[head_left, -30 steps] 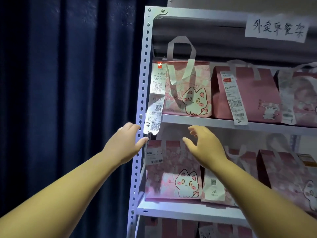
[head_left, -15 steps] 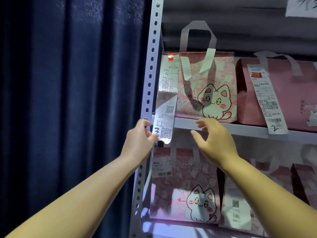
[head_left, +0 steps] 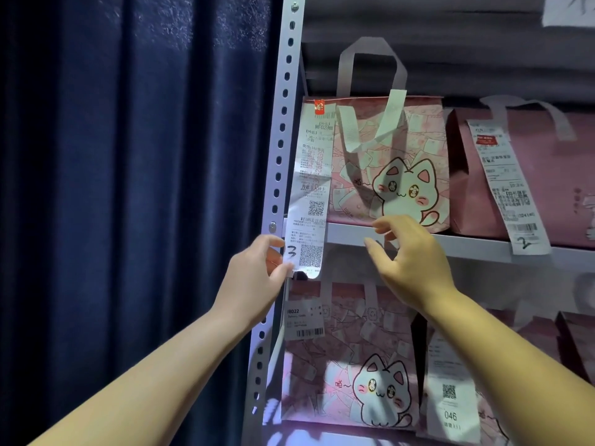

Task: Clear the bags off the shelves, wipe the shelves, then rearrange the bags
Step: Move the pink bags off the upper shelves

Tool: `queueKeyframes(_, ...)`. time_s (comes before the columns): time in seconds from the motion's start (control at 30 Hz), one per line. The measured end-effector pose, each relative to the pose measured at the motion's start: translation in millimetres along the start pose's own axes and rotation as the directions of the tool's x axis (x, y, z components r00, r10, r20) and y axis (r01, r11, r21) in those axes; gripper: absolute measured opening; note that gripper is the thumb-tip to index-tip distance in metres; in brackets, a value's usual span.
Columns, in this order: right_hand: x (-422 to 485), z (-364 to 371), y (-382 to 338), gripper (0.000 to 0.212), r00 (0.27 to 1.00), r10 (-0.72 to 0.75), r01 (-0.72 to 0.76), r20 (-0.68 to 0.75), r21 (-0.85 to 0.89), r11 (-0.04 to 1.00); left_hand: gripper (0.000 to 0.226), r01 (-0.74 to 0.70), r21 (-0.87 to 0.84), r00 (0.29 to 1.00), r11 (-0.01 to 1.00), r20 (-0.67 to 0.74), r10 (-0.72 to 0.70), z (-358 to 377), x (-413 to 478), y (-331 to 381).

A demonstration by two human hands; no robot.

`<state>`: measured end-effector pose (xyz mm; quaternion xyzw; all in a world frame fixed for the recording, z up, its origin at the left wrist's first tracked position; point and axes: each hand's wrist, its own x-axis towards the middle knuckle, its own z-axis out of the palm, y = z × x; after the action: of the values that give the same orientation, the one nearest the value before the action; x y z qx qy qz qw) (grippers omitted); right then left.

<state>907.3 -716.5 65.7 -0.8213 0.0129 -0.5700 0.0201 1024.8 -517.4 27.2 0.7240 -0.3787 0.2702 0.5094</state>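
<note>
A pink cat-print bag (head_left: 396, 162) with grey handles stands at the left end of the upper shelf (head_left: 467, 244). A long receipt (head_left: 310, 194) marked 3 hangs from its left side past the shelf edge. My left hand (head_left: 257, 275) pinches the receipt's bottom end beside the metal post. My right hand (head_left: 409, 255) hovers at the shelf edge just below the bag's cat print, fingers loosely curled, holding nothing. A plain pink bag (head_left: 521, 175) with a receipt marked 2 stands to the right. Another cat-print bag (head_left: 347, 371) sits on the shelf below.
The perforated metal post (head_left: 280, 156) frames the shelves' left side. A dark blue curtain (head_left: 128, 188) hangs to the left. More pink bags, one with a label reading 046 (head_left: 450, 397), stand on the lower shelf at right.
Both hands have risen towards the upper shelf. My left hand has taken the receipt's bottom end between thumb and fingers. The view has moved closer and to the left.
</note>
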Motion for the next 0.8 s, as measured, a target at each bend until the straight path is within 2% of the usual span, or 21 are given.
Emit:
queueKeyframes(0.2, -3.8, -10.0, -1.7, 0.019, 1.0, 0.014, -0.014, -0.004, -0.01, 1.0, 0.022, -0.037, 0.029, 0.999, 0.999, -0.015, 0.037, -7.2, -7.6, 3.7)
queueKeyframes(0.5, -41.0, -36.0, 10.3, 0.016, 0.993, 0.099, -0.095, 0.057, -0.072, 0.993, 0.013, -0.065, -0.064, 0.998, 0.996, 0.008, 0.066, -1.4, -32.5, 10.4)
queueKeyframes(0.67, -57.7, -63.6, 31.0, 0.015, 0.987, 0.141, -0.13, 0.078, -0.128, 0.983, 0.013, -0.138, -0.097, 0.986, 0.986, 0.077, 0.145, 23.5, -42.4, 36.9)
queueKeyframes(0.8, -60.7, -91.8, 56.7, 0.013, 0.989, 0.146, -0.139, 0.039, -0.146, 0.98, 0.014, -0.218, -0.097, 0.968, 0.971, 0.108, 0.228, 47.3, -41.2, 67.3)
